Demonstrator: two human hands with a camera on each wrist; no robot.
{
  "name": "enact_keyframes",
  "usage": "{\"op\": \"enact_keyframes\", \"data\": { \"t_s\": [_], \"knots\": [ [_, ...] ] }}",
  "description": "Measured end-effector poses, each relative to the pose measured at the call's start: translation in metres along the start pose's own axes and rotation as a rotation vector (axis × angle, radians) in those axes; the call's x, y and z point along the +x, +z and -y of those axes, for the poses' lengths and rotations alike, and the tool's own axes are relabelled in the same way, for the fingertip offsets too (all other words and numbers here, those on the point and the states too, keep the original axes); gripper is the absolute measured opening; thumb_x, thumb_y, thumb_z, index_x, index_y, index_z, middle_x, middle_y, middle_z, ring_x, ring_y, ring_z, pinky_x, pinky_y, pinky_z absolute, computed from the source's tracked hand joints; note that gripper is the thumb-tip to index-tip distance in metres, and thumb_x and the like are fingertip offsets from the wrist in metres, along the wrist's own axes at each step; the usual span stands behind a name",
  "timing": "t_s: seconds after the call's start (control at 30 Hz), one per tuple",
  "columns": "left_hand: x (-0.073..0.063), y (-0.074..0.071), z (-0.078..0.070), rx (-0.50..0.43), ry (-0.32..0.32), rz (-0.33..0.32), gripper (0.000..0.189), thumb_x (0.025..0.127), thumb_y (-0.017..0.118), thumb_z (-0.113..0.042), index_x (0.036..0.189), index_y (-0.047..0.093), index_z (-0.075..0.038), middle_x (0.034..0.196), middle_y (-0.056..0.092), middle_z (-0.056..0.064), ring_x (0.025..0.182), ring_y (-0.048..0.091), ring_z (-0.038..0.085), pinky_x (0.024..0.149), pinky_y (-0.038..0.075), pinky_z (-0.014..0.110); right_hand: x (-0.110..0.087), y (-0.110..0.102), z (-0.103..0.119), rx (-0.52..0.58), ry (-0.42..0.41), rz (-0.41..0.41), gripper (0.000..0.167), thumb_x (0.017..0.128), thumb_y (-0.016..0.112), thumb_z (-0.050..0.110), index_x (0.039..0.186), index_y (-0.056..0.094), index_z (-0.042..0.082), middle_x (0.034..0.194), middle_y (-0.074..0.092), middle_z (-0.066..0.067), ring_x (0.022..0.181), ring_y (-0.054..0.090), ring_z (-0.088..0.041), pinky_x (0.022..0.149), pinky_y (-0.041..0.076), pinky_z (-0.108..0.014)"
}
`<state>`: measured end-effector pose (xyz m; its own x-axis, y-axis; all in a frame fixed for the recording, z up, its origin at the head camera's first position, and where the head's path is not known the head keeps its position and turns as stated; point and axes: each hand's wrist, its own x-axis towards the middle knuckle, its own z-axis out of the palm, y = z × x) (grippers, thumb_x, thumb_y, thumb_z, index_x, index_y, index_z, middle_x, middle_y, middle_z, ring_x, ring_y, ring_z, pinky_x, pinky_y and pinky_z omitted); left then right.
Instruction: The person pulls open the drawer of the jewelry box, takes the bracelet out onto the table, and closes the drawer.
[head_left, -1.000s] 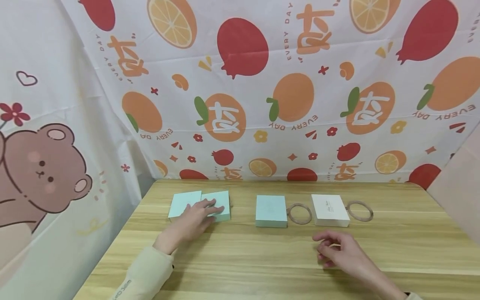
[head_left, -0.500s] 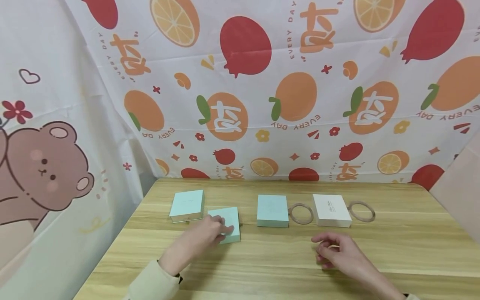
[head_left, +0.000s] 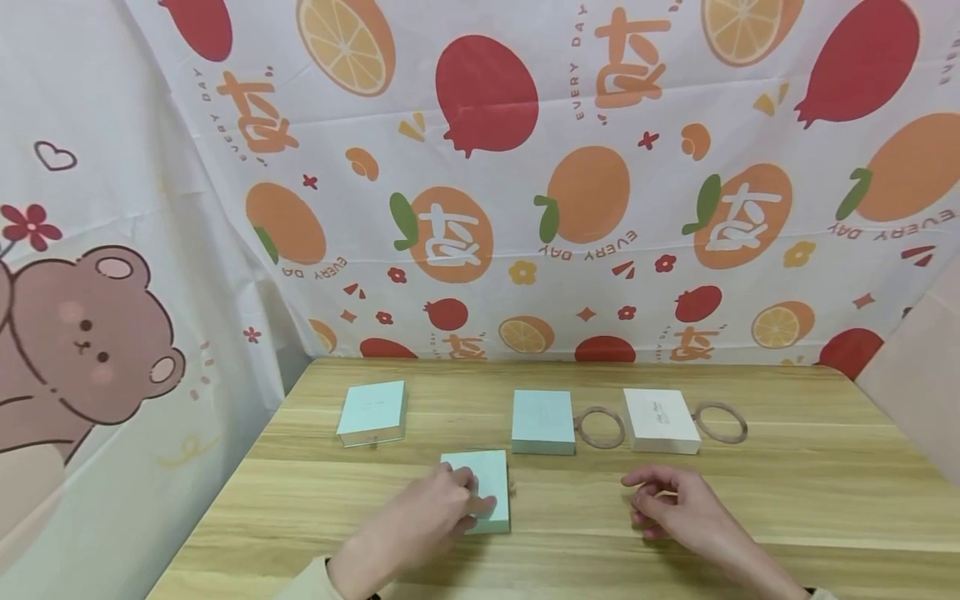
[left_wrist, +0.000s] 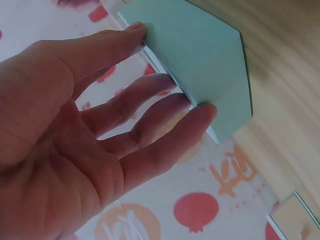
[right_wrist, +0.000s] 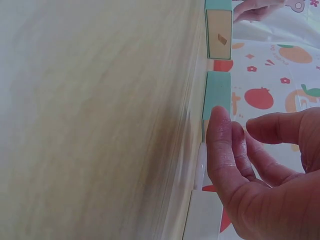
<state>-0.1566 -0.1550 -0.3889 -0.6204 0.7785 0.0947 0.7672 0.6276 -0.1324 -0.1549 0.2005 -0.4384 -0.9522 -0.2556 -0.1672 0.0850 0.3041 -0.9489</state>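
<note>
A mint-green box (head_left: 491, 475) lies on the table in front of the row, a small brown tab (head_left: 512, 490) showing at its right side. My left hand (head_left: 416, 521) lies over it, fingertips on its top. In the left wrist view, the thumb and fingertips (left_wrist: 207, 110) of this hand meet the lid along one edge of the box (left_wrist: 200, 55). My right hand (head_left: 686, 508) holds nothing, its fingers loosely curled, in front of the white box (head_left: 660, 417). In the right wrist view, the tan end (right_wrist: 219, 35) of the left-hand box shows its tab.
At the back left stands another mint-green box (head_left: 375, 408). A third mint-green box (head_left: 543, 417) is near the middle, with a brown ring (head_left: 600, 427) at its right. A second brown ring (head_left: 720, 422) sits beside the white box. A fruit-print cloth (head_left: 495, 250) hangs behind the wooden table.
My left hand has slid the mint-green box forward and to the right, away from the back left one it stood beside. The right hand has stayed in place.
</note>
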Motion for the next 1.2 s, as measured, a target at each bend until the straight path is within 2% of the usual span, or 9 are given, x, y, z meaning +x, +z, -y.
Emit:
{"op": "enact_keyframes", "data": {
  "t_s": [0.23, 0.43, 0.57, 0.63, 0.7, 0.9, 1.1, 1.2],
  "knots": [
    [0.002, -0.003, -0.018, -0.040, -0.042, 0.047, 0.027, 0.088, 0.080, -0.019, 0.111, 0.074, -0.034, 0.103, 0.070, 0.002, 0.079, 0.055, 0.017, 0.053, 0.046, 0.017, 0.000, 0.003, -0.001, 0.009, 0.003, 0.009, 0.034, 0.099, 0.062, 0.006, 0.129, 0.059, -0.010, 0.097, 0.067, -0.014, 0.081, 0.069, -0.019, 0.067, 0.062, -0.032],
    [0.005, -0.003, -0.024, -0.209, -0.078, 0.033, 0.028, 0.091, 0.078, -0.022, 0.118, 0.075, -0.031, 0.114, 0.067, -0.001, 0.091, 0.058, 0.013, 0.063, 0.050, 0.020, 0.001, 0.005, -0.002, 0.015, -0.004, 0.018, 0.033, 0.098, 0.062, 0.004, 0.128, 0.059, -0.009, 0.098, 0.066, -0.015, 0.081, 0.069, -0.020, 0.067, 0.062, -0.032],
    [0.006, 0.002, -0.016, -0.247, -0.113, 0.025, 0.037, 0.090, 0.078, -0.041, 0.126, 0.072, -0.032, 0.134, 0.063, 0.000, 0.112, 0.061, 0.018, 0.083, 0.059, 0.035, 0.001, 0.009, -0.002, 0.015, -0.013, 0.030, 0.032, 0.096, 0.063, 0.004, 0.126, 0.060, -0.010, 0.096, 0.065, -0.014, 0.081, 0.069, -0.020, 0.067, 0.063, -0.032],
    [0.006, 0.005, -0.009, -0.285, -0.134, 0.043, 0.046, 0.088, 0.077, -0.050, 0.130, 0.070, -0.032, 0.144, 0.058, 0.002, 0.124, 0.058, 0.022, 0.093, 0.058, 0.044, 0.001, 0.011, -0.001, 0.013, -0.018, 0.037, 0.032, 0.096, 0.064, 0.004, 0.125, 0.061, -0.009, 0.096, 0.064, -0.014, 0.081, 0.069, -0.020, 0.067, 0.063, -0.032],
    [0.006, 0.008, -0.002, -0.340, -0.146, 0.063, 0.053, 0.086, 0.077, -0.055, 0.132, 0.069, -0.031, 0.151, 0.053, 0.004, 0.133, 0.054, 0.025, 0.099, 0.056, 0.047, 0.001, 0.012, 0.000, 0.016, -0.020, 0.045, 0.032, 0.096, 0.064, 0.004, 0.125, 0.061, -0.010, 0.095, 0.065, -0.014, 0.081, 0.069, -0.020, 0.067, 0.063, -0.032],
    [0.006, 0.012, 0.010, -0.455, -0.156, 0.092, 0.057, 0.082, 0.082, -0.052, 0.132, 0.070, -0.027, 0.152, 0.053, 0.006, 0.136, 0.053, 0.026, 0.104, 0.054, 0.043, 0.002, 0.015, 0.003, 0.021, -0.016, 0.053, 0.032, 0.096, 0.064, 0.004, 0.125, 0.061, -0.010, 0.094, 0.066, -0.013, 0.081, 0.069, -0.021, 0.067, 0.062, -0.032],
    [0.009, 0.013, 0.011, -0.450, -0.155, 0.079, 0.055, 0.081, 0.084, -0.049, 0.129, 0.072, -0.026, 0.149, 0.056, 0.006, 0.134, 0.055, 0.025, 0.105, 0.054, 0.043, 0.008, 0.025, 0.009, 0.044, -0.022, 0.080, 0.030, 0.097, 0.063, 0.004, 0.124, 0.061, -0.010, 0.089, 0.067, -0.011, 0.079, 0.068, -0.020, 0.065, 0.062, -0.031],
    [0.011, 0.014, 0.009, -0.447, -0.133, 0.074, 0.055, 0.080, 0.084, -0.050, 0.129, 0.072, -0.026, 0.147, 0.057, 0.006, 0.133, 0.056, 0.025, 0.104, 0.054, 0.041, 0.011, 0.034, 0.013, 0.055, -0.033, 0.110, 0.029, 0.096, 0.064, 0.004, 0.121, 0.062, -0.010, 0.086, 0.068, -0.011, 0.077, 0.068, -0.020, 0.064, 0.062, -0.030]
  ]
}}
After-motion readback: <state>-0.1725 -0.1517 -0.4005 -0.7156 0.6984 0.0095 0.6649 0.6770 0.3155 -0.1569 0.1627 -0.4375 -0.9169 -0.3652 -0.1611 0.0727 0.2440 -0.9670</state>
